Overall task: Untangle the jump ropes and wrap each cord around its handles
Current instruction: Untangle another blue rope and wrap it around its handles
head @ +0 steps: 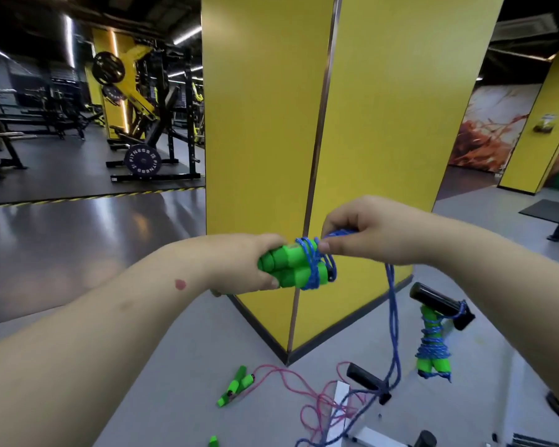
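My left hand (pixel 242 262) grips a pair of green foam handles (pixel 288 266) held side by side. Several turns of blue cord (pixel 313 266) circle the handles' right end. My right hand (pixel 375 233) pinches that cord just above the wraps; the rest of the blue cord (pixel 392 324) hangs down to the floor. A second rope with green handles and blue cord wound around it (pixel 431 346) hangs from a black bar grip (pixel 439 301). On the floor lie two green handles (pixel 234 387) with a loose pink cord (pixel 304 395) tangled with the blue one.
A yellow pillar (pixel 336 124) stands right in front. White equipment with black grips (pixel 368 382) sits on the grey floor at lower right. Another green handle tip (pixel 213 441) shows at the bottom edge. Weight racks and plates (pixel 142 161) fill the far left.
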A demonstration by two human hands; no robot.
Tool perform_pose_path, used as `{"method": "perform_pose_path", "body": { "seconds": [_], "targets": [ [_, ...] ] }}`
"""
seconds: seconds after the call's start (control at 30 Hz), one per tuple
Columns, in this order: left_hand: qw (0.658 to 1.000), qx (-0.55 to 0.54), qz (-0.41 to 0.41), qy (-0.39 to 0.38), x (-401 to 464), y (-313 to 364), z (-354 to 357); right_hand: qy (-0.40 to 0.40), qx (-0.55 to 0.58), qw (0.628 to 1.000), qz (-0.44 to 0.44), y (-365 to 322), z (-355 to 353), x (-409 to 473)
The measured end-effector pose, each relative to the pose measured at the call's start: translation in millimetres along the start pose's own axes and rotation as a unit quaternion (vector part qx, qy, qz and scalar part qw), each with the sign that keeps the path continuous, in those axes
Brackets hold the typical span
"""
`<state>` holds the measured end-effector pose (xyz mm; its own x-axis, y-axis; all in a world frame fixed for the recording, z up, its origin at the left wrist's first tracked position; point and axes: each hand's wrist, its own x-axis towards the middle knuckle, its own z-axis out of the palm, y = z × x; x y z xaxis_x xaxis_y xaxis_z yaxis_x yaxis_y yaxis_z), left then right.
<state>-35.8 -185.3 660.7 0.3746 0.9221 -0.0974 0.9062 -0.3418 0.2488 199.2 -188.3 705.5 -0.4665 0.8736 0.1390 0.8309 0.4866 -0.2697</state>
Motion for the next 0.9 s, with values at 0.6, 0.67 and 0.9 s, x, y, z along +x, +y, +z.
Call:
{"method": "perform_pose_path", "body": {
  "seconds": [0.6, 0.67, 0.9],
  "targets": [
    [0.922, -0.365, 0.018, 0.129, 9.5, -10.7, -4.7, -0.026, 0.157, 0.983, 0.090, 5.0, 43.4, -3.2],
    [0.961, -0.241, 0.008, 0.138, 6.8, -9.8, -7.6, -0.021, 0.024, 0.998, 0.053, -1.2, 20.8, -6.6],
    [0.989, -0.119, 0.074, 0.034, -14.1, 12.7, -27.8, 0.011, 0.182, 0.983, -0.008, 8.2, -18.1, 6.9]
  ]
}}
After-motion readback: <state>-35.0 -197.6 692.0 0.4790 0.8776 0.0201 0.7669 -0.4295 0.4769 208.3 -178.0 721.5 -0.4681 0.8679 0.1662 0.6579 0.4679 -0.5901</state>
